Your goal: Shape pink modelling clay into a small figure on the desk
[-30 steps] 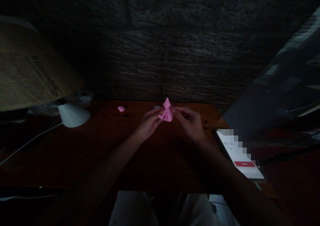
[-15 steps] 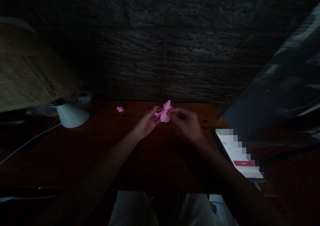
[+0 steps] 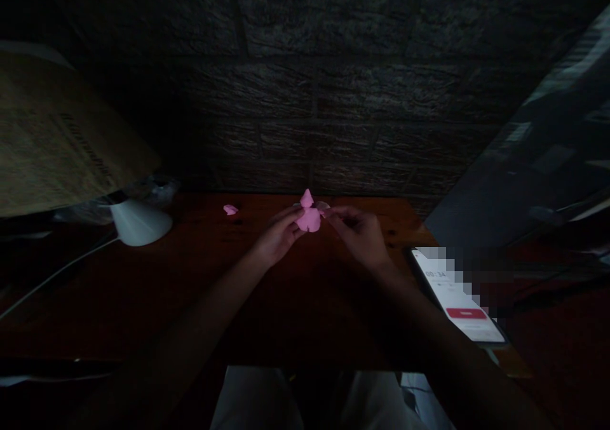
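Note:
A small pink clay figure (image 3: 309,219) with a pointed top and a rounded, notched lower body is held upright between my hands, above the back part of the table. My left hand (image 3: 277,238) grips its left side, fingers closed on it. On the other side, my right hand (image 3: 358,232) pinches with thumb and forefinger at the figure's right edge, where a thin pink bit shows. A loose pink clay lump (image 3: 230,209) lies on the table to the left. Something pale and round (image 3: 323,206) is partly hidden behind the figure.
A lamp with a tan shade (image 3: 61,138) and white base (image 3: 140,221) stands at the left, its cord running forward. A lit phone (image 3: 457,296) lies at the right edge of the wooden table (image 3: 157,290). A dark brick wall (image 3: 305,93) rises behind.
The pink figure has turned more upright and shifted slightly left, its pointed top now straighter. My right fingers have moved from its front to its right edge.

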`<state>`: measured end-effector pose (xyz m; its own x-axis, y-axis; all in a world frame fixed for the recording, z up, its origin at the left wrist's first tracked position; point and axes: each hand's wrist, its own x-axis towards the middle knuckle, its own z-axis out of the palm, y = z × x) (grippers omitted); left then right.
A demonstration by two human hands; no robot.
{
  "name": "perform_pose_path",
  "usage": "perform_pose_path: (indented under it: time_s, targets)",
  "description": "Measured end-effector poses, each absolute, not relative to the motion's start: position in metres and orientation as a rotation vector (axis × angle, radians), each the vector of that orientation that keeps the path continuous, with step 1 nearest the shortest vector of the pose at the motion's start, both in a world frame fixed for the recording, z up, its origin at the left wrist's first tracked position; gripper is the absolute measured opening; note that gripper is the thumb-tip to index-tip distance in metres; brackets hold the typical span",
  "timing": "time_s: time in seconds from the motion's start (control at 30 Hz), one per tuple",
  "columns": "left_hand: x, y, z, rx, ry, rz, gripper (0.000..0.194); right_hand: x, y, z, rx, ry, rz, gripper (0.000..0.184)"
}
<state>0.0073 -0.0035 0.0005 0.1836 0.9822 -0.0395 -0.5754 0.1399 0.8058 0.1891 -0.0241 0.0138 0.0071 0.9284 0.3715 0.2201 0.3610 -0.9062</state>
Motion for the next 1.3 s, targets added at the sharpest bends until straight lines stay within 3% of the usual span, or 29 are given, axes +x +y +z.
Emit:
perform_pose_path:
  time_s: [0.67, 1.3]
  targets:
    - [0.007, -0.007, 0.001, 0.777, 0.616, 1.219, 0.012, 0.183, -0.020, 0.012, -1.025, -1.247, 1.120, 0.055]
    - [0.005, -0.009, 0.001, 0.816, 0.569, 1.126, 0.012, 0.181, -0.023, 0.022, -0.956, -0.940, 1.520, 0.039]
